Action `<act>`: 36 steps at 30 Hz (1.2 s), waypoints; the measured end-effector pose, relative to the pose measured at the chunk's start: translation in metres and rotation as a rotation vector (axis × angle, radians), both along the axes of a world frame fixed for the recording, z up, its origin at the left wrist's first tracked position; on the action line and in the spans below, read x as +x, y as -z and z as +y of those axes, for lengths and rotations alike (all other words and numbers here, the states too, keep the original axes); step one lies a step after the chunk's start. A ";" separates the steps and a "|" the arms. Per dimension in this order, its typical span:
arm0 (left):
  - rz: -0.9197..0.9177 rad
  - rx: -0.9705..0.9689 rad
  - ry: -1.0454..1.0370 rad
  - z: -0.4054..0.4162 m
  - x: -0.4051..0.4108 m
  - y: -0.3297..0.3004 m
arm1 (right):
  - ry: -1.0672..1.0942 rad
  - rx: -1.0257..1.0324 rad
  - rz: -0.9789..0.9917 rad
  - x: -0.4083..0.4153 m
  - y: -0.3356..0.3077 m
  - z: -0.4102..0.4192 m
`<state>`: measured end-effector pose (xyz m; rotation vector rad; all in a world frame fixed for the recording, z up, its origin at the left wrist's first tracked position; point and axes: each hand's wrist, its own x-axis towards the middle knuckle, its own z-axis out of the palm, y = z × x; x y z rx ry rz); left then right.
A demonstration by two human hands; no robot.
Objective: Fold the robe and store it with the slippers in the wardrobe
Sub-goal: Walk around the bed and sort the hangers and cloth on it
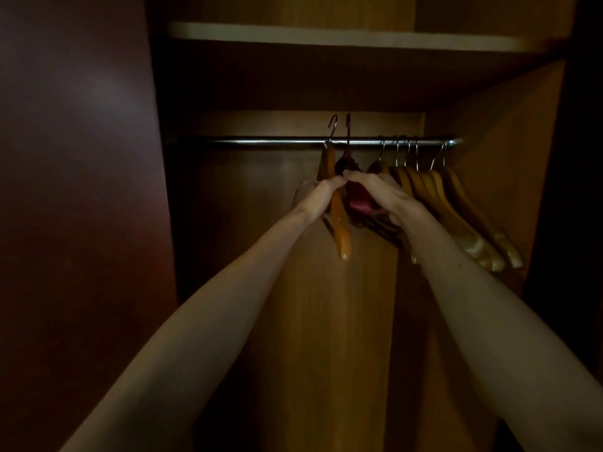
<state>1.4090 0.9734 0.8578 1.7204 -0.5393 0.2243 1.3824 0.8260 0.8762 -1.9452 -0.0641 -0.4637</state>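
I look into a dim open wardrobe with a metal rail point(261, 141) across it. Both my arms reach in. My left hand point(318, 195) is closed around an orange wooden hanger point(341, 230) whose hook sits above the rail. My right hand point(375, 190) grips a dark padded hanger with a pink satin part point(360, 205), its hook also lifted off the rail. The two hands touch at the fingertips. No robe or slippers are in view.
Several wooden hangers point(456, 210) hang bunched at the rail's right end. A pale shelf point(326, 35) runs above the rail. The dark wardrobe door point(75, 158) stands at the left, the right side wall point(509, 141) close to the hangers.
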 end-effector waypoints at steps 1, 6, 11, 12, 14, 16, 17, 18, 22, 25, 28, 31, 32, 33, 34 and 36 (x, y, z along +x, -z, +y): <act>-0.015 0.013 0.013 -0.003 0.006 -0.003 | 0.010 -0.002 0.011 0.006 -0.003 -0.002; -0.035 0.058 -0.002 -0.021 0.030 -0.014 | 0.078 0.052 0.067 0.022 -0.009 -0.013; -0.025 0.084 0.079 -0.037 0.046 -0.013 | 0.111 0.100 0.113 0.030 -0.007 -0.025; -0.017 0.094 0.109 -0.040 0.047 -0.013 | 0.114 0.106 0.113 0.031 -0.007 -0.026; 0.003 0.093 0.143 -0.045 0.047 -0.014 | 0.128 0.129 0.108 0.032 -0.007 -0.028; -0.007 0.110 0.165 -0.049 0.051 -0.015 | 0.144 0.148 0.105 0.035 -0.006 -0.031; -0.012 0.124 0.157 -0.052 0.055 -0.015 | 0.154 0.155 0.104 0.037 -0.006 -0.032; -0.012 0.138 0.145 -0.054 0.061 -0.014 | 0.168 0.156 0.102 0.038 -0.006 -0.032; 0.006 0.184 0.164 -0.058 0.071 -0.014 | 0.206 0.145 0.126 0.044 -0.007 -0.032; 0.012 0.194 0.184 -0.056 0.073 -0.008 | 0.247 0.106 0.116 0.045 -0.005 -0.030; 0.046 0.111 0.184 -0.049 0.068 0.002 | 0.360 -0.002 0.067 0.044 0.006 -0.019; 0.001 -0.007 0.051 -0.042 0.060 0.018 | 0.499 -0.158 -0.065 0.039 0.034 -0.007; -0.020 -0.037 0.006 -0.040 0.059 0.026 | 0.527 -0.197 -0.137 0.034 0.047 -0.003; -0.036 -0.078 -0.037 -0.038 0.058 0.036 | 0.543 -0.226 -0.212 0.028 0.062 0.002; -0.044 -0.137 -0.079 -0.037 0.058 0.049 | 0.539 -0.239 -0.280 0.020 0.077 0.006; -0.069 -0.294 -0.159 -0.040 0.055 0.083 | 0.498 -0.197 -0.349 0.007 0.112 0.013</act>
